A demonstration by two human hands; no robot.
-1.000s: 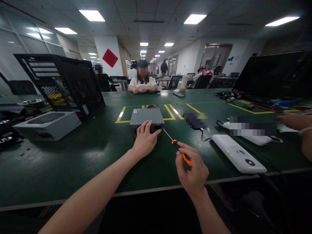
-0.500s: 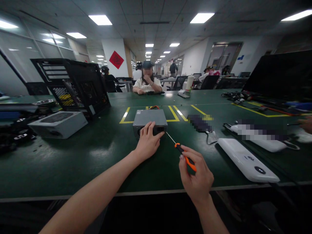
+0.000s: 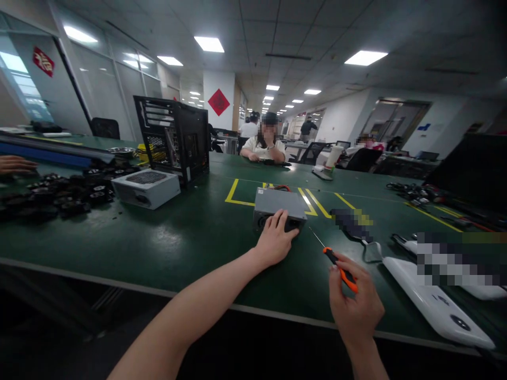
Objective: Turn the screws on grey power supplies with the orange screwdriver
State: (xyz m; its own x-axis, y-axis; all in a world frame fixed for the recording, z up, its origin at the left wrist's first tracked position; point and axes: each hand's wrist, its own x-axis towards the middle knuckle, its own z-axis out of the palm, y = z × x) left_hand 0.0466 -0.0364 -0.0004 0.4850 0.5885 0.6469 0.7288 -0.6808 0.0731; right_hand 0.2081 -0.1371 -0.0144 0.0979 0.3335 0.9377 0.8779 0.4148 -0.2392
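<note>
A black computer case (image 3: 195,142) stands upright on the green bench (image 3: 198,250), with a grey vented box (image 3: 160,194) just in front of it and a heap of black parts (image 3: 65,195) further left. Yellow tape (image 3: 240,202) marks the surface. A long white device (image 3: 430,298) lies at the right. Across sits a person in a white top (image 3: 253,145); beyond, a red diamond sign (image 3: 219,102) hangs on a pillar (image 3: 212,80).

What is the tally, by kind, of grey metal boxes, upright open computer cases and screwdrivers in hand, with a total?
Grey metal boxes: 2, one touched by the left hand, the other the vented box
Computer case: 1
Screwdriver: 1, in the right hand
Total: 4
</note>
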